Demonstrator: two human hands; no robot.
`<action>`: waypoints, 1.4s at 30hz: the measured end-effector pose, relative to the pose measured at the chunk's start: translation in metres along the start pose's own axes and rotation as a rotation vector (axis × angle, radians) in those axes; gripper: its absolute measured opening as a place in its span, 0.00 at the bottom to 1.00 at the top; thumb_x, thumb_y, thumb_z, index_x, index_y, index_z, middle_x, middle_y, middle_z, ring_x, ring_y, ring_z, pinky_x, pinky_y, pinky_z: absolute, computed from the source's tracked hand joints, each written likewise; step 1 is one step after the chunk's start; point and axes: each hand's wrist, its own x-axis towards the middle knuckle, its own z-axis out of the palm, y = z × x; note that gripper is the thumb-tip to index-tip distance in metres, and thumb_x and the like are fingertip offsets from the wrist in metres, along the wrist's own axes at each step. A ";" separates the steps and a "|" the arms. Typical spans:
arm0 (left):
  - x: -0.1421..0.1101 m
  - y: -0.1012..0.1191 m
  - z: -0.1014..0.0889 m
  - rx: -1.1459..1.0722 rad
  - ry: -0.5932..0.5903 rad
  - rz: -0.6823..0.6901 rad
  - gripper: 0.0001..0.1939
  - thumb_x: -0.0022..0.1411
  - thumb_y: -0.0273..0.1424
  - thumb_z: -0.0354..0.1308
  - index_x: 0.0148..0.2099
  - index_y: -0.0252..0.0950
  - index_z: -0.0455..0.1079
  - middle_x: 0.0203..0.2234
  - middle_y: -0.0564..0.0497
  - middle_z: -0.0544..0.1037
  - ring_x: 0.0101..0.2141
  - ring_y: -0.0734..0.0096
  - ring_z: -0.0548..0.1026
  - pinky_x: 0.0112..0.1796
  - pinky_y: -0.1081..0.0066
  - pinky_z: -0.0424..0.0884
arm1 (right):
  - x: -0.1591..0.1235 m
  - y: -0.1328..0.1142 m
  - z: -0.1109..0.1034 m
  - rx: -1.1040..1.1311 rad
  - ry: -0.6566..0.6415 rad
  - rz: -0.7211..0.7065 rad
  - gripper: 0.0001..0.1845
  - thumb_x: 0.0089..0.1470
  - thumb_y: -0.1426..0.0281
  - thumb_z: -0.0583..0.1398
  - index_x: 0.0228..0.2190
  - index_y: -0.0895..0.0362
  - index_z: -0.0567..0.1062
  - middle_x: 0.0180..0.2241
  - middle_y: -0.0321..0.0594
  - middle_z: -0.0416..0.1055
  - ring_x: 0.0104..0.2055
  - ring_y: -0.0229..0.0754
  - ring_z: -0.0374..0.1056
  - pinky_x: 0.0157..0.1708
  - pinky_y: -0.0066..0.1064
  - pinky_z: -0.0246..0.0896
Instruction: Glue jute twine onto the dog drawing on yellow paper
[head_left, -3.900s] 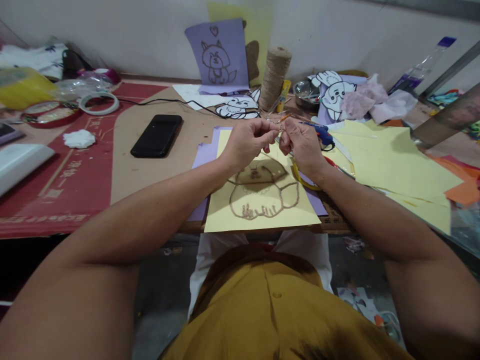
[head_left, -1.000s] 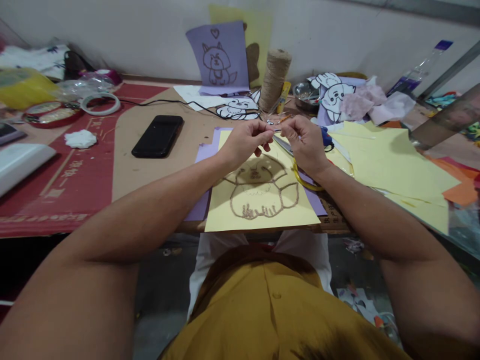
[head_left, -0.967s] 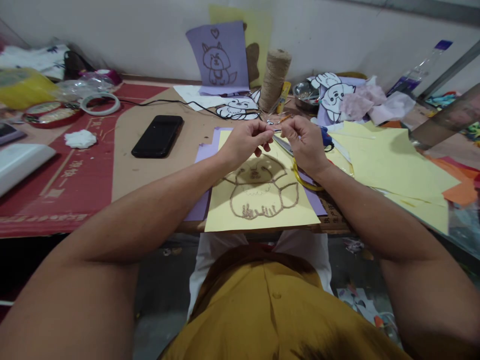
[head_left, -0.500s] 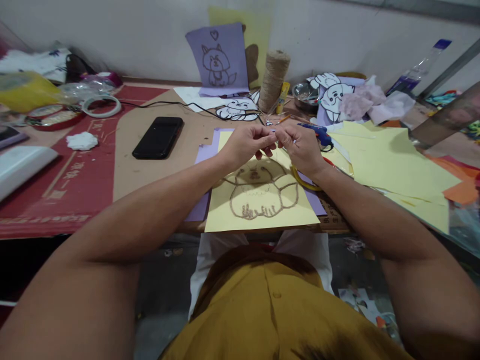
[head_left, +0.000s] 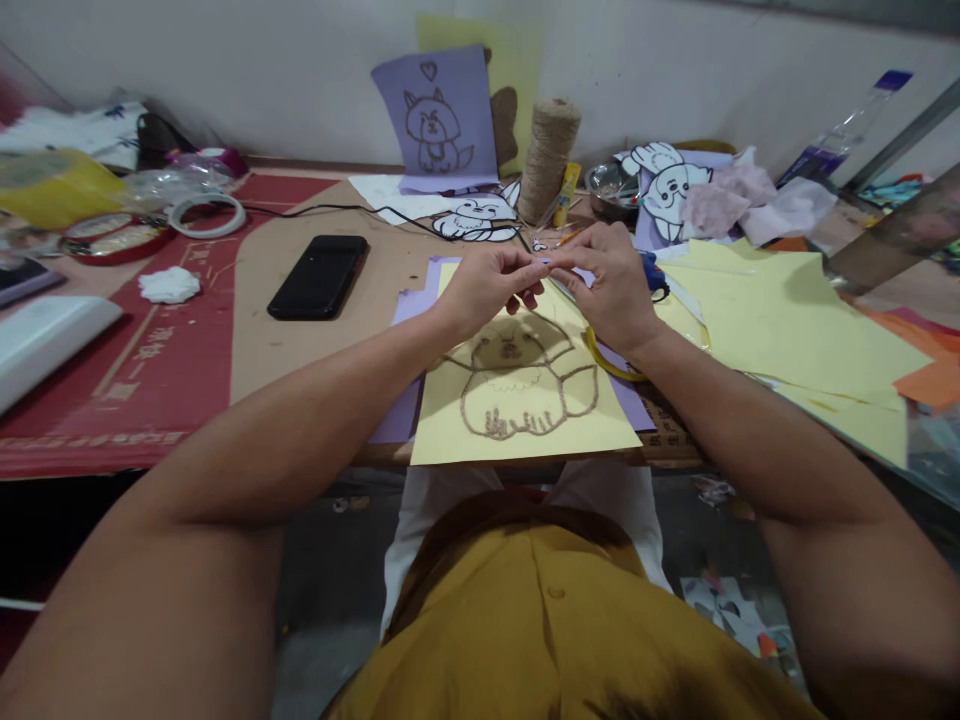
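Above the top of a yellow sheet (head_left: 442, 430), my left hand (head_left: 491, 285) and my right hand (head_left: 611, 285) meet at the fingertips. Both are closed in a pinch; whatever lies between the fingers is too small to make out. The sheet carries an animal outline in brown twine (head_left: 562, 400), its head partly shaded and hidden by the hands. Under it lies purple paper (head_left: 397, 415). Beside my right wrist are yellow-handled scissors (head_left: 600, 358), mostly covered. A blue glue gun (head_left: 654, 275) shows behind my right hand.
A black phone (head_left: 319, 277) lies left of the sheet. Behind stand a twine spool (head_left: 551, 160), a glue stick (head_left: 566, 195), a metal bowl (head_left: 611, 190) and a purple card with a twine fox (head_left: 450, 120). Yellow paper (head_left: 780, 310) lies right, a tape roll (head_left: 206, 215) left.
My right hand has turned and its fingers have stretched out more, covering more of the glue gun. The left hand stays nearly in place, still pinching.
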 end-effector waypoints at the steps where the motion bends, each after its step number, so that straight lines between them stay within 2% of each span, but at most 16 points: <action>1: 0.000 0.000 -0.001 -0.017 -0.008 -0.010 0.16 0.73 0.36 0.72 0.32 0.34 0.78 0.27 0.50 0.81 0.25 0.78 0.76 0.26 0.76 0.67 | 0.000 -0.001 0.000 -0.001 -0.003 0.001 0.10 0.69 0.56 0.68 0.38 0.47 0.82 0.42 0.43 0.76 0.53 0.57 0.70 0.64 0.61 0.64; 4: 0.001 0.000 -0.004 -0.050 -0.030 -0.044 0.16 0.71 0.37 0.73 0.32 0.35 0.78 0.28 0.49 0.81 0.26 0.77 0.77 0.27 0.76 0.68 | 0.001 -0.002 0.001 0.008 0.000 -0.011 0.08 0.69 0.61 0.67 0.36 0.49 0.79 0.41 0.43 0.76 0.50 0.54 0.71 0.61 0.55 0.66; 6: 0.001 -0.001 -0.006 -0.058 -0.051 -0.059 0.14 0.71 0.35 0.74 0.33 0.35 0.80 0.28 0.49 0.81 0.27 0.77 0.77 0.27 0.76 0.68 | 0.002 0.000 0.003 0.032 0.000 -0.009 0.08 0.68 0.62 0.66 0.35 0.50 0.76 0.40 0.42 0.76 0.46 0.51 0.70 0.54 0.48 0.69; 10: 0.003 -0.004 -0.007 -0.075 -0.075 -0.094 0.12 0.70 0.33 0.73 0.34 0.34 0.81 0.28 0.49 0.82 0.27 0.78 0.77 0.27 0.78 0.68 | 0.002 0.003 0.009 0.138 -0.050 0.130 0.09 0.67 0.62 0.64 0.35 0.52 0.73 0.33 0.36 0.73 0.35 0.42 0.65 0.39 0.37 0.63; 14: 0.007 -0.009 -0.006 -0.116 -0.023 -0.139 0.05 0.68 0.26 0.74 0.37 0.34 0.81 0.28 0.51 0.82 0.26 0.78 0.77 0.27 0.77 0.67 | 0.001 0.005 0.013 0.288 -0.104 0.239 0.10 0.66 0.61 0.64 0.35 0.52 0.73 0.30 0.33 0.73 0.30 0.38 0.64 0.34 0.34 0.59; 16: 0.009 -0.011 -0.005 -0.162 0.025 -0.155 0.06 0.66 0.21 0.73 0.38 0.34 0.81 0.28 0.52 0.81 0.25 0.79 0.77 0.28 0.77 0.68 | 0.002 0.004 0.013 0.347 -0.106 0.270 0.11 0.65 0.60 0.66 0.34 0.52 0.74 0.29 0.33 0.74 0.29 0.37 0.64 0.32 0.33 0.59; 20: 0.010 -0.007 -0.005 -0.308 0.056 -0.166 0.09 0.66 0.17 0.71 0.38 0.34 0.80 0.28 0.55 0.80 0.26 0.82 0.76 0.30 0.78 0.70 | 0.002 -0.002 0.013 0.449 -0.110 0.341 0.11 0.63 0.62 0.69 0.34 0.53 0.75 0.29 0.34 0.76 0.28 0.36 0.67 0.31 0.30 0.64; 24: 0.008 0.000 -0.005 -0.423 0.035 -0.180 0.09 0.64 0.20 0.75 0.40 0.35 0.79 0.31 0.55 0.81 0.27 0.83 0.77 0.32 0.79 0.72 | 0.003 -0.012 0.011 0.536 -0.130 0.358 0.12 0.62 0.61 0.71 0.33 0.54 0.77 0.30 0.36 0.79 0.29 0.36 0.70 0.31 0.29 0.68; 29: 0.005 -0.001 -0.002 -0.376 0.017 -0.171 0.12 0.64 0.30 0.79 0.37 0.36 0.78 0.28 0.55 0.80 0.27 0.79 0.77 0.35 0.75 0.75 | 0.001 -0.023 0.013 0.586 -0.133 0.366 0.15 0.60 0.58 0.72 0.32 0.54 0.77 0.29 0.36 0.78 0.29 0.36 0.70 0.31 0.29 0.70; 32: 0.004 -0.004 -0.002 -0.352 -0.024 -0.141 0.14 0.67 0.30 0.77 0.34 0.36 0.75 0.26 0.55 0.77 0.28 0.78 0.77 0.38 0.73 0.77 | -0.001 -0.026 0.017 0.593 -0.145 0.348 0.15 0.61 0.59 0.71 0.31 0.54 0.76 0.30 0.36 0.78 0.30 0.36 0.70 0.33 0.31 0.73; 34: 0.004 -0.003 -0.004 -0.414 -0.036 -0.135 0.13 0.70 0.28 0.73 0.34 0.35 0.75 0.28 0.54 0.78 0.30 0.78 0.78 0.38 0.75 0.77 | -0.001 -0.026 0.017 0.605 -0.164 0.340 0.13 0.62 0.60 0.71 0.33 0.54 0.77 0.32 0.37 0.79 0.31 0.37 0.71 0.34 0.32 0.74; 36: 0.005 0.002 -0.009 -0.490 -0.006 -0.145 0.11 0.73 0.26 0.67 0.35 0.35 0.74 0.32 0.53 0.80 0.31 0.80 0.78 0.37 0.77 0.77 | 0.002 -0.024 0.011 0.598 -0.163 0.328 0.12 0.62 0.60 0.71 0.38 0.54 0.78 0.35 0.38 0.80 0.34 0.38 0.74 0.36 0.33 0.75; 38: 0.007 0.009 -0.017 -0.497 0.075 -0.161 0.10 0.74 0.26 0.65 0.36 0.35 0.73 0.35 0.52 0.83 0.30 0.82 0.78 0.34 0.81 0.74 | 0.006 -0.018 -0.001 0.526 -0.116 0.320 0.11 0.63 0.61 0.71 0.41 0.54 0.79 0.37 0.38 0.81 0.37 0.40 0.75 0.39 0.35 0.75; 40: 0.012 0.014 -0.027 -0.435 0.149 -0.169 0.11 0.73 0.27 0.68 0.36 0.35 0.70 0.33 0.53 0.83 0.27 0.83 0.76 0.30 0.82 0.71 | 0.011 -0.008 -0.018 0.394 -0.029 0.343 0.10 0.65 0.60 0.69 0.42 0.53 0.80 0.38 0.38 0.80 0.39 0.42 0.76 0.43 0.37 0.75; 42: 0.015 0.013 -0.038 -0.360 0.172 -0.151 0.12 0.71 0.25 0.68 0.35 0.35 0.70 0.28 0.54 0.81 0.24 0.83 0.73 0.27 0.82 0.69 | 0.014 0.007 -0.037 0.237 0.057 0.410 0.09 0.67 0.60 0.67 0.41 0.52 0.80 0.37 0.38 0.79 0.40 0.44 0.77 0.45 0.40 0.75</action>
